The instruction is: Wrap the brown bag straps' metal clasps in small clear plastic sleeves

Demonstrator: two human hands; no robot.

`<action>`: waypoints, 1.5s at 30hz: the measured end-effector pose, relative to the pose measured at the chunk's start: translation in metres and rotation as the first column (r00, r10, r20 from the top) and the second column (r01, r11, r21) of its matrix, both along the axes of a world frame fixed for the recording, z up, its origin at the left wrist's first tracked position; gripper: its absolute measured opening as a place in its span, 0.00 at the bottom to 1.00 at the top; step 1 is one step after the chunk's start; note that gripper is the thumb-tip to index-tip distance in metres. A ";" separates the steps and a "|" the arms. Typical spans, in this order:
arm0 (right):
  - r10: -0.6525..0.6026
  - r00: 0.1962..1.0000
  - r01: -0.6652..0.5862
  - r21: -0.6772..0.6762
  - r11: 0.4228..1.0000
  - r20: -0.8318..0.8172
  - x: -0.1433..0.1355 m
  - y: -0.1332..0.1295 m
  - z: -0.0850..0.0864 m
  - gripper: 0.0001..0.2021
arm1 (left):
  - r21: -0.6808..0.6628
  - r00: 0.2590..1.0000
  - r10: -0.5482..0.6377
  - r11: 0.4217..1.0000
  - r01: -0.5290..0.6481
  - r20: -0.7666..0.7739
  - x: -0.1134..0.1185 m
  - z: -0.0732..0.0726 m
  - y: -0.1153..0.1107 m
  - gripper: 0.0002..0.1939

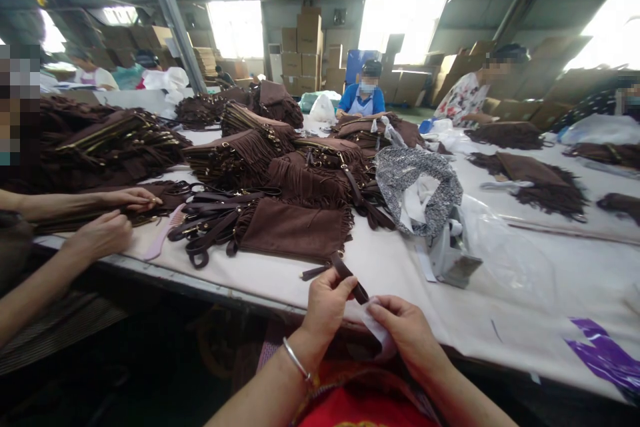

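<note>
At the near edge of the pale-covered table (pixel 500 317), a dark brown strap (pixel 357 287) is pinched between thumb and bent fingers of the left hand (pixel 327 297). By the right hand (pixel 400 320), a pale limp piece (pixel 377 328) is gripped between thumb and forefinger at the strap's lower end; whether it is cloth or paper cannot be told. The strap is smooth, narrow and slightly bowed, and its upper end is met by the near right corner of a fringed bag (pixel 293 230), where a glint of gold metal is seen. The bag is laid flat just beyond the left hand, its brown front plain and matt, its short sides edged with ragged fringe, a dark zip pull (pixel 314 273) trailed from its near edge.

Its left side is crowded by a bundle of straps (pixel 205 230), with a pink comb (pixel 167 233) beside them. Open room is left on the cover between the bag and a metal holder (pixel 456 257), and more is offered toward a purple plastic scrap (pixel 597 353). The far side of the bag is closed off by heaped fringed bags (pixel 315 177), beyond which a masked person in blue (pixel 361 100) is seated.
</note>
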State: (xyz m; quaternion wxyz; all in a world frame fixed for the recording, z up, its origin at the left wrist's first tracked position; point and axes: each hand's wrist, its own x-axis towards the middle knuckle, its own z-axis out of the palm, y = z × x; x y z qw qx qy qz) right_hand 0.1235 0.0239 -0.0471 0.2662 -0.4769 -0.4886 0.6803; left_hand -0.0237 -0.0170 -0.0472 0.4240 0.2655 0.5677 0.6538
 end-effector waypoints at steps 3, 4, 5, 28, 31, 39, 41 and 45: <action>-0.009 1.000 0.008 0.044 0.999 0.015 -0.001 0.001 -0.002 0.17 | -0.001 0.999 0.029 1.000 -0.029 -0.016 0.002 0.002 -0.001 0.14; -0.005 1.000 0.004 0.055 0.998 0.021 -0.001 0.001 -0.003 0.17 | 0.000 0.999 0.033 0.999 -0.033 -0.025 0.002 0.003 -0.002 0.14; 0.001 1.000 -0.003 0.064 0.998 0.027 -0.001 0.001 -0.003 0.17 | 0.001 0.999 0.037 0.999 -0.036 -0.038 0.003 0.004 -0.002 0.13; 0.170 0.980 -0.168 0.023 0.985 -0.099 -0.008 0.005 0.020 0.15 | -0.083 0.858 -0.138 0.975 0.205 0.494 -0.004 0.008 -0.004 0.17; 0.183 0.979 -0.191 -0.084 0.978 -0.090 0.003 -0.008 0.023 0.16 | -0.165 0.709 -0.024 0.966 0.197 0.705 -0.017 0.007 0.007 0.18; 0.140 0.989 -0.144 -0.156 0.977 -0.036 0.018 -0.014 -0.003 0.17 | -0.201 0.779 0.011 0.968 0.148 0.626 -0.001 -0.001 0.026 0.04; 0.136 0.990 -0.132 -0.113 0.985 0.024 0.011 -0.003 -0.002 0.17 | -0.190 0.800 0.006 0.972 0.136 0.600 0.005 -0.002 0.024 0.05; 0.113 0.994 -0.113 -0.085 0.990 -0.007 -0.012 0.019 0.002 0.18 | -0.170 0.846 0.012 0.981 0.093 0.533 0.012 -0.003 0.016 0.09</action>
